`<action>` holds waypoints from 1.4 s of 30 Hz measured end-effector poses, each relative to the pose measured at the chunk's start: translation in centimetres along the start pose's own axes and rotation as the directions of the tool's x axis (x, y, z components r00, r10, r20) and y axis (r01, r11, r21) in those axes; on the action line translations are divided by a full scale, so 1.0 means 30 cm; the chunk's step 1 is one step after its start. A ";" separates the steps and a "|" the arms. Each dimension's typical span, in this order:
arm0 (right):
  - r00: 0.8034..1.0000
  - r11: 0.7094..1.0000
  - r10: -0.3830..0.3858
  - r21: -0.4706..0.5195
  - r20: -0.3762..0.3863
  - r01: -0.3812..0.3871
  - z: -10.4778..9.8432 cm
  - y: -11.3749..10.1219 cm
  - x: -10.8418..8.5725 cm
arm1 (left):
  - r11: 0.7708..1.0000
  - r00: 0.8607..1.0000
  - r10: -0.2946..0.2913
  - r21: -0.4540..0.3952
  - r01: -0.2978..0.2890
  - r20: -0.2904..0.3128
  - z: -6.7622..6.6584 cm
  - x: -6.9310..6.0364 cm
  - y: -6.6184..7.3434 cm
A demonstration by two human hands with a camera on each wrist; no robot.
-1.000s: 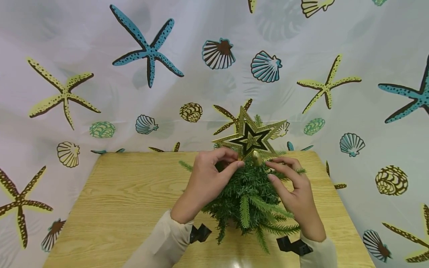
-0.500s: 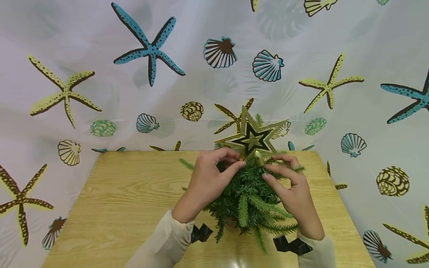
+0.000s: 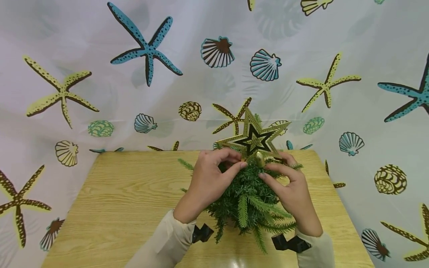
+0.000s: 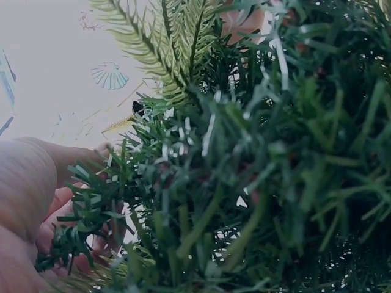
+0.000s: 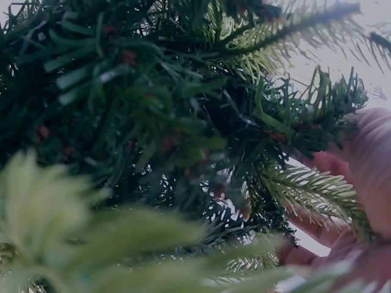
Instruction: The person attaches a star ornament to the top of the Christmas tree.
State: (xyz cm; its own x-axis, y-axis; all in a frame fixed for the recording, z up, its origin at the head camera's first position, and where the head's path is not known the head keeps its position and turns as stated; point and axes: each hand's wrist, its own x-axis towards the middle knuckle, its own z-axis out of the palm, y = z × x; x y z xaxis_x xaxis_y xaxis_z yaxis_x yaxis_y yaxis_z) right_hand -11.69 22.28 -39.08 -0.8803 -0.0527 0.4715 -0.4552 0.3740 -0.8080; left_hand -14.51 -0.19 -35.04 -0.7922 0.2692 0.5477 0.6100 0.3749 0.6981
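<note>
A gold star tree topper point(image 3: 256, 139) with a black inner outline leans at the top of a small artificial Christmas tree point(image 3: 248, 190). My left hand point(image 3: 209, 175) pinches the star's lower left point between thumb and fingers. From the right, my right hand point(image 3: 295, 186) has thumb and index finger at the foot of the topper's gold cone-shaped holder point(image 3: 260, 159); another finger lies behind the star's lower right point. What exactly these fingertips grip is partly hidden by needles. In both wrist views green needles point(image 4: 244, 171) cover most of the hands' work.
The tree stands on a wooden table point(image 3: 127, 193). Behind and around the table hangs a pale curtain point(image 3: 201, 22) printed with starfish and shells. Light green branches point(image 3: 264, 223) spread low in front, between the wrists.
My right hand has moved left and its thumb and index finger have come in to the holder's foot. The star has shifted slightly right. My left hand keeps its pinch.
</note>
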 end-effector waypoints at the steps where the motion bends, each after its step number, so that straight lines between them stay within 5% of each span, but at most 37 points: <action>1: 1.000 1.000 0.001 0.002 0.000 -0.001 0.001 0.002 0.002 | 1.000 1.000 0.003 0.008 -0.003 -0.002 0.001 0.000 0.000; 15: 1.000 1.000 0.015 0.027 0.004 -0.015 0.011 0.002 0.002 | 0.989 0.998 0.065 0.134 -0.062 -0.018 0.009 0.004 0.000; 24: 0.998 0.998 -0.057 0.009 -0.003 0.057 0.020 0.018 0.006 | 0.970 0.993 0.110 0.220 -0.100 -0.035 0.012 -0.002 -0.006; 42: 1.000 1.000 -0.027 0.003 -0.008 0.027 0.021 0.002 -0.001 | 0.955 0.989 0.149 0.258 -0.145 0.001 0.001 -0.001 -0.015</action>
State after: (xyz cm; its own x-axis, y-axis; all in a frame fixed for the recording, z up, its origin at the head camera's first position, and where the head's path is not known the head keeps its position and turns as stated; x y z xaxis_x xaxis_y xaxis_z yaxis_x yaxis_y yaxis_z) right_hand -11.78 21.73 -39.36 -0.8664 -0.0550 0.4963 -0.4793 0.3699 -0.7959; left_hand -14.76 -0.32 -35.38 -0.6923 0.3234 0.6451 0.6928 0.5482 0.4686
